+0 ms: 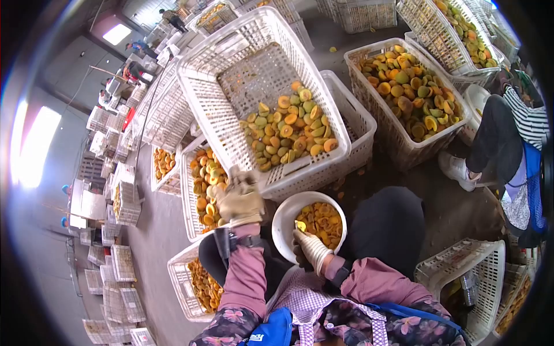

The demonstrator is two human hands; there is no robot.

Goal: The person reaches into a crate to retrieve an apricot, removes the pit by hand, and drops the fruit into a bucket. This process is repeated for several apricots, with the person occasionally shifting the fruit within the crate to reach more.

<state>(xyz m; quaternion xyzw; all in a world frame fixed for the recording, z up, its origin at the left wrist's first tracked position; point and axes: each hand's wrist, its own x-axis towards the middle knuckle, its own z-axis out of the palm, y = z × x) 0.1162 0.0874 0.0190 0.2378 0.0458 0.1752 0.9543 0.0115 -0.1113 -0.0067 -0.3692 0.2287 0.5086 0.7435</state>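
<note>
My left hand [240, 202], in a tan glove, is raised at the near corner of a tilted white crate [199, 78], beside a lower crate of orange fruit halves [203, 179]. Motion smears its fingers. My right hand [311, 249], in a pale glove with dark fingers, is closed over the rim of a white bucket [281, 230] between my knees. At its fingertips shows a small bright yellow fruit piece [300, 225]. Orange fruit pieces [322, 222] fill much of the bucket. Green and orange fruit halves [288, 124] lie gathered at the near end of the tilted crate.
Another full crate of fruit halves [407, 92] stands ahead to the right. A seated person's leg [487, 138] is at the right. A crate of orange pieces [202, 285] sits by my left leg, and a tipped white crate [490, 288] lies at my right. Stacked crates line the left.
</note>
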